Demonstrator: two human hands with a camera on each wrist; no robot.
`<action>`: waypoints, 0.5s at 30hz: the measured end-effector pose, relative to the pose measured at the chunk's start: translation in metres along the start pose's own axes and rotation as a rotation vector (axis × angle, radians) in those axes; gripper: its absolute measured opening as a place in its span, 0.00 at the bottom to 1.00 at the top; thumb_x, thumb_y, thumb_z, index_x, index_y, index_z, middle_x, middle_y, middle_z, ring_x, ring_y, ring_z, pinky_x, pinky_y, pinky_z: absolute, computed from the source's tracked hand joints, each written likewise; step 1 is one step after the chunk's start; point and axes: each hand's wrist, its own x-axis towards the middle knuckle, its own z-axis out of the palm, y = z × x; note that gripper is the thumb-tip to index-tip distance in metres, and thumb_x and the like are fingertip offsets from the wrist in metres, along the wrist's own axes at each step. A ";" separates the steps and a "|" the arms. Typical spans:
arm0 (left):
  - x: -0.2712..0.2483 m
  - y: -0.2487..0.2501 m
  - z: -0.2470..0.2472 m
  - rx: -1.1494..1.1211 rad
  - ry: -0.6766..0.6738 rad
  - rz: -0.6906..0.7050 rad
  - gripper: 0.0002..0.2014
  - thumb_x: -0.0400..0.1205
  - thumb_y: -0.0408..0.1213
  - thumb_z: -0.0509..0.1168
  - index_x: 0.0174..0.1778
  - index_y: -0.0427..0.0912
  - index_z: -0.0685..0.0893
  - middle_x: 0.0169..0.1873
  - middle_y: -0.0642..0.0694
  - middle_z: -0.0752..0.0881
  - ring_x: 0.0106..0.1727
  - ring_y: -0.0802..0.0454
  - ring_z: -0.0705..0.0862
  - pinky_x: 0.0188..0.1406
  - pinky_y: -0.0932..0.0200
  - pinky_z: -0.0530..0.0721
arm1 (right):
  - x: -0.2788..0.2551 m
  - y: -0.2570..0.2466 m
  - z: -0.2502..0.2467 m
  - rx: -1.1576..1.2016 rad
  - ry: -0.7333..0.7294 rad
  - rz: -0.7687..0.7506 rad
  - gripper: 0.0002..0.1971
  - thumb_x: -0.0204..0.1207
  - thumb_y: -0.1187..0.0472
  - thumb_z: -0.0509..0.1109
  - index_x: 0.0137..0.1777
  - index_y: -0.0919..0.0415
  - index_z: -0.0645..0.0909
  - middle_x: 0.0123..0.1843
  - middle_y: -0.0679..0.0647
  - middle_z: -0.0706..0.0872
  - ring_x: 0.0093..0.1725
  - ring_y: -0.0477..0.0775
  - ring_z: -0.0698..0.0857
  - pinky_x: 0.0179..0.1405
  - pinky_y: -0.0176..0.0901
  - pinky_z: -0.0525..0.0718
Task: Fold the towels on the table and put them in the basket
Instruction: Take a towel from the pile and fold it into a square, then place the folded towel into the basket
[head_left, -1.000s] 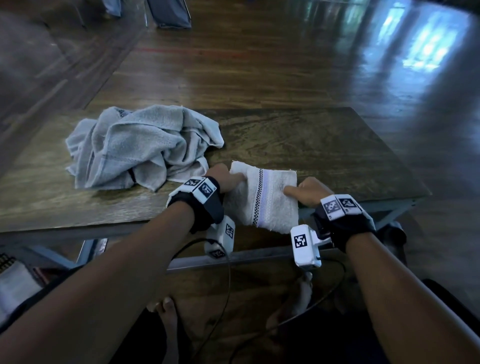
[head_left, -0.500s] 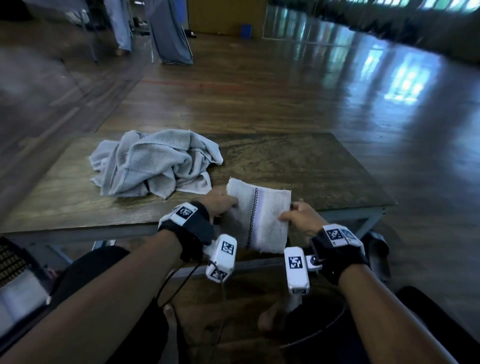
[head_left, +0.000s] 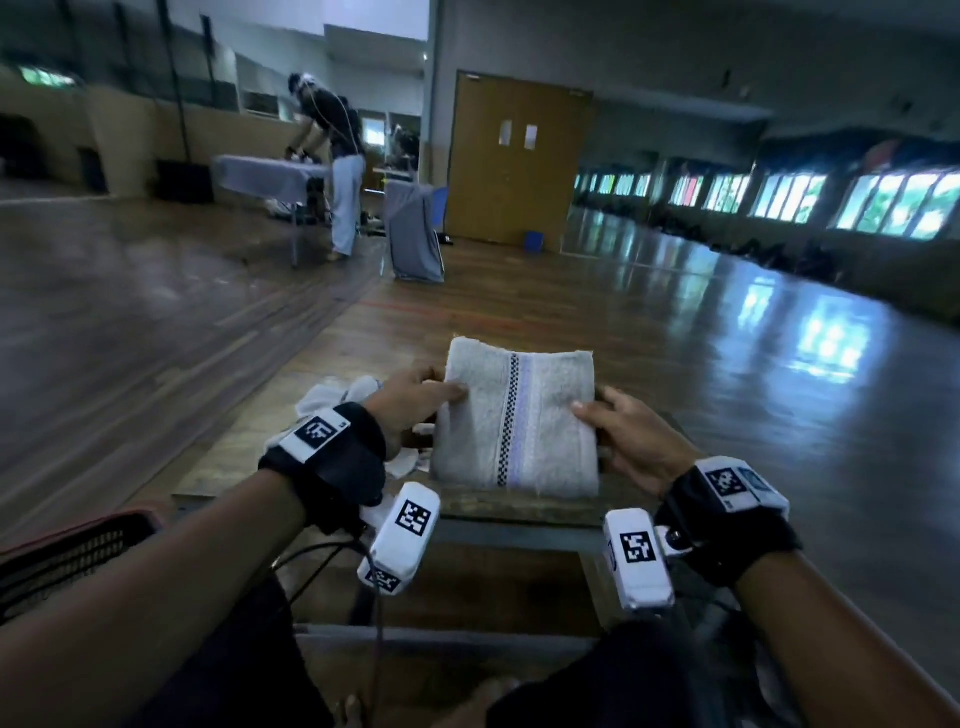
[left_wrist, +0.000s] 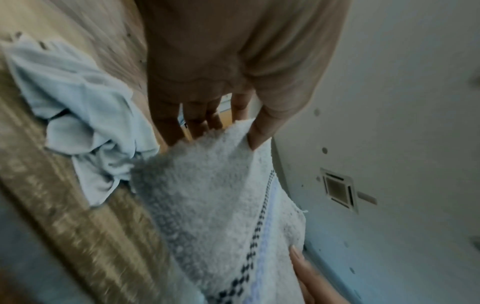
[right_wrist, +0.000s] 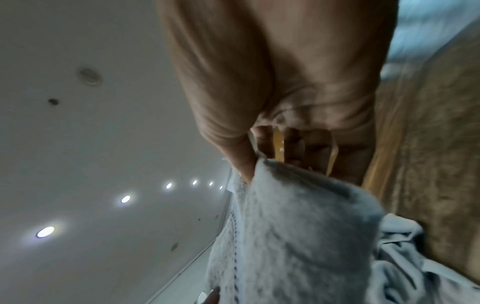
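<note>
- head view: folded towel (head_left: 514, 426) held up off the table (head_left: 519, 506), tilted toward the camera. pale terry cloth, squarish packet, with a dark checker line and a lilac band running top to bottom.
- left hand (head_left: 415, 405) takes the towel's 9 o'clock edge, thumb on the front face and fingers behind; right hand (head_left: 631, 441) does the same at the 3 o'clock edge. both grips pinch the cloth, fingers only partly curled.
- judgement: light, soft and floppy, not slippery or fragile. layers can slide open, so side-edge pinches through all layers suit it best.
- crumpled towel (head_left: 343, 400) lies on the table at 9 o'clock of the held one, mostly hidden by the left wrist. thinner-looking cloth, loose heap.
- basket (head_left: 67, 561) at 8 o'clock, low and left of the knees: dark mesh wall, reddish rim. contents not visible.
- left wrist view: left hand (left_wrist: 233, 82) has its thumb over the towel corner and fingers (left_wrist: 202, 121) behind it. folded towel (left_wrist: 221, 205) shows nubby loop pile and a thick stacked edge. crumpled towel (left_wrist: 85, 115) at 9 o'clock, smoother, on the grainy wood table (left_wrist: 64, 226).
- right wrist view: right hand (right_wrist: 285, 82) pinches the top corner of the folded towel (right_wrist: 298, 236), which droops fuzzy and blurred. crumpled towel (right_wrist: 415, 267) at 4 o'clock.
- judgement: folding looks done on this one. it needs carrying to the basket without letting the layers spill.
</note>
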 end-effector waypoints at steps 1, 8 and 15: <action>-0.006 0.008 -0.009 -0.010 0.021 0.003 0.04 0.82 0.38 0.65 0.48 0.45 0.76 0.41 0.46 0.82 0.40 0.51 0.81 0.34 0.58 0.80 | 0.002 -0.011 0.006 -0.014 -0.025 -0.015 0.19 0.79 0.59 0.66 0.70 0.58 0.72 0.62 0.62 0.84 0.59 0.62 0.85 0.55 0.63 0.84; -0.039 0.032 -0.091 -0.080 0.214 0.040 0.03 0.82 0.36 0.65 0.50 0.43 0.81 0.42 0.47 0.83 0.39 0.52 0.80 0.36 0.58 0.79 | 0.030 -0.054 0.087 -0.038 -0.218 -0.102 0.17 0.81 0.62 0.64 0.68 0.63 0.73 0.62 0.63 0.83 0.58 0.62 0.83 0.62 0.66 0.79; -0.059 -0.019 -0.188 -0.199 0.356 -0.012 0.12 0.78 0.26 0.67 0.54 0.36 0.73 0.47 0.36 0.72 0.34 0.49 0.71 0.33 0.58 0.71 | 0.075 -0.033 0.209 0.022 -0.441 -0.053 0.13 0.82 0.63 0.63 0.65 0.64 0.75 0.47 0.58 0.84 0.40 0.59 0.78 0.39 0.46 0.77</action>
